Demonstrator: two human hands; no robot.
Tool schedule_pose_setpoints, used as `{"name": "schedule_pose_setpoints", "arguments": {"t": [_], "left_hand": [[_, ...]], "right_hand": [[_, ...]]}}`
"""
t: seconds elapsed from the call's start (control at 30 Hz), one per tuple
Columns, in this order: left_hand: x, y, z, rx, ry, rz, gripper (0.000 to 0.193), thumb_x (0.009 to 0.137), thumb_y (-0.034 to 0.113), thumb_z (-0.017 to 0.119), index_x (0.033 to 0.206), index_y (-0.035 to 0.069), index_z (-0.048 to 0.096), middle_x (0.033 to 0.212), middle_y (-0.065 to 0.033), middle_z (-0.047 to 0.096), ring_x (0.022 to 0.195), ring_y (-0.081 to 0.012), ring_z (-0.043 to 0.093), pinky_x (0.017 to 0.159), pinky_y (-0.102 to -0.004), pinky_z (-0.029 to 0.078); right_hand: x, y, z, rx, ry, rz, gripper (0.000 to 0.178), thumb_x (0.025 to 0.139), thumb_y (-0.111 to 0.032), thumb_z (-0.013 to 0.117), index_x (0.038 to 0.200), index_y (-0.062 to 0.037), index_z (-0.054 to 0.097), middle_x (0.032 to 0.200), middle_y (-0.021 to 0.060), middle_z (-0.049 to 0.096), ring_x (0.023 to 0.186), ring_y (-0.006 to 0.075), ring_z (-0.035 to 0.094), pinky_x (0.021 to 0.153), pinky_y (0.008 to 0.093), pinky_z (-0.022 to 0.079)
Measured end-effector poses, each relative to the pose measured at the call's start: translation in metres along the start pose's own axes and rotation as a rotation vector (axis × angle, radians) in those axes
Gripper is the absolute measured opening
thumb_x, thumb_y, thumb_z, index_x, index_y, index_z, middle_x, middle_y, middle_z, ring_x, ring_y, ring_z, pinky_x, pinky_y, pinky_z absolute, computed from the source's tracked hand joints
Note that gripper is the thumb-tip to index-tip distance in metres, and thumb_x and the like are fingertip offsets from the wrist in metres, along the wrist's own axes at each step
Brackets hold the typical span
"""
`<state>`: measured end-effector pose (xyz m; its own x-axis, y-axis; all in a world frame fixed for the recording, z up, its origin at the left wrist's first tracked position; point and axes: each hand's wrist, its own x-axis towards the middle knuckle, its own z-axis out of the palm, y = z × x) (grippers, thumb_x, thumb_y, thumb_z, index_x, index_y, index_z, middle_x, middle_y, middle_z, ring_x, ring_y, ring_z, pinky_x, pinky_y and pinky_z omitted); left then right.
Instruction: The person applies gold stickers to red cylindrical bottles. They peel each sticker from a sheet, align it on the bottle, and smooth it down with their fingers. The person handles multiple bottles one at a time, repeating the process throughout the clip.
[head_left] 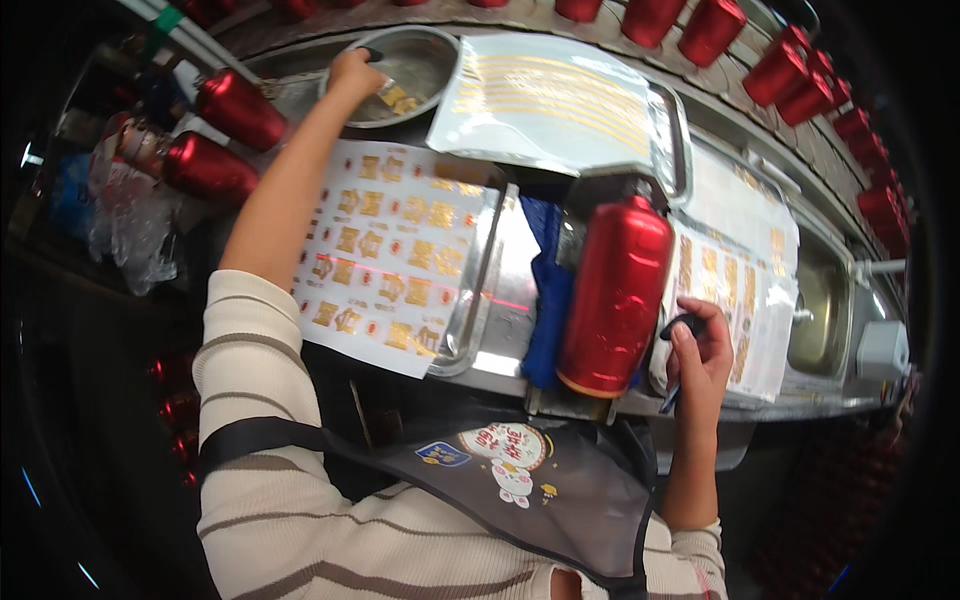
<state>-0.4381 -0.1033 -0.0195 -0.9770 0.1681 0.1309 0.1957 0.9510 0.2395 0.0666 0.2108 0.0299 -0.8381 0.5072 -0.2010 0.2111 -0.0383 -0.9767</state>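
My left hand (354, 76) reaches over a round metal basin (452, 62) at the far left. Its fingers are curled and partly hidden, with a black covering on one fingertip. A small gold decal (399, 98) shows right beside those fingers, inside the basin. A large glossy red bottle (618, 298) leans, neck away from me, on a support with blue cloth (546, 290) at its left. My right hand (703, 348) is closed beside the bottle, with a black covering at its fingers. From it a thin tool (670, 398) points down; its kind cannot be made out.
A white sheet of gold decals (385, 240) lies on a metal tray (478, 290) at left. Another sheet with gold stripes (550, 100) lies behind, and more decal sheets (735, 300) at right, near a sink (822, 325). Red bottles (240, 108) stand around the edges.
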Motion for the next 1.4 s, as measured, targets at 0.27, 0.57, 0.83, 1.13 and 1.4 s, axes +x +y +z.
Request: {"name": "schedule_pose_setpoints", "arguments": {"t": [0.27,0.57,0.83,1.13,1.4], "left_hand": [[-0.02,-0.002,-0.037,-0.133,0.15,0.18,0.027,0.075,0.028,0.079,0.091,0.008,0.071,0.082,-0.0073,0.075,0.076,-0.0209,0.071,0.074,-0.0338,0.054],[-0.198,0.068,-0.118,-0.727,0.091,0.392,0.013,0.09,0.006,0.073,0.098,-0.003,0.069,0.088,-0.0008,0.071,0.081,-0.0052,0.062,0.077,-0.0222,0.049],[-0.291,0.155,-0.17,-0.784,-0.124,0.754,0.024,0.083,-0.001,0.077,0.106,0.001,0.07,0.089,-0.0059,0.072,0.084,-0.013,0.066,0.081,-0.0286,0.051],[-0.267,0.21,-0.109,-1.042,-0.394,0.608,0.015,0.086,0.005,0.071,0.096,-0.005,0.066,0.085,-0.0088,0.071,0.08,-0.0113,0.067,0.072,-0.027,0.055],[-0.261,0.219,-0.093,-0.997,-0.347,0.626,0.015,0.084,0.004,0.071,0.093,-0.007,0.065,0.082,-0.0117,0.071,0.075,-0.0136,0.068,0.071,-0.0289,0.056]], "right_hand": [[-0.019,0.001,-0.01,-0.131,-0.078,-0.136,0.03,0.095,-0.006,0.063,0.125,-0.0016,0.06,0.096,-0.0009,0.057,0.062,-0.0019,0.041,0.056,0.0167,0.032],[-0.023,0.013,0.011,-0.749,-0.18,-0.612,0.093,0.066,-0.015,0.086,0.149,-0.0045,0.045,0.121,0.0144,0.061,0.089,0.0262,0.06,0.076,0.0337,0.051],[-0.022,0.007,0.014,-0.77,-0.189,-0.592,0.091,0.062,-0.001,0.079,0.148,-0.0057,0.048,0.129,0.0187,0.059,0.116,0.0323,0.061,0.096,0.0374,0.051],[-0.008,-0.02,0.015,-0.116,-0.203,-0.161,0.063,0.079,-0.019,0.08,0.135,-0.001,0.056,0.113,0.0055,0.059,0.069,0.0003,0.053,0.056,0.0174,0.041],[0.01,-0.019,0.043,-0.051,-0.132,-0.149,0.069,0.085,-0.023,0.079,0.136,0.0025,0.042,0.121,0.0156,0.056,0.086,0.013,0.068,0.07,0.0232,0.055]]}}
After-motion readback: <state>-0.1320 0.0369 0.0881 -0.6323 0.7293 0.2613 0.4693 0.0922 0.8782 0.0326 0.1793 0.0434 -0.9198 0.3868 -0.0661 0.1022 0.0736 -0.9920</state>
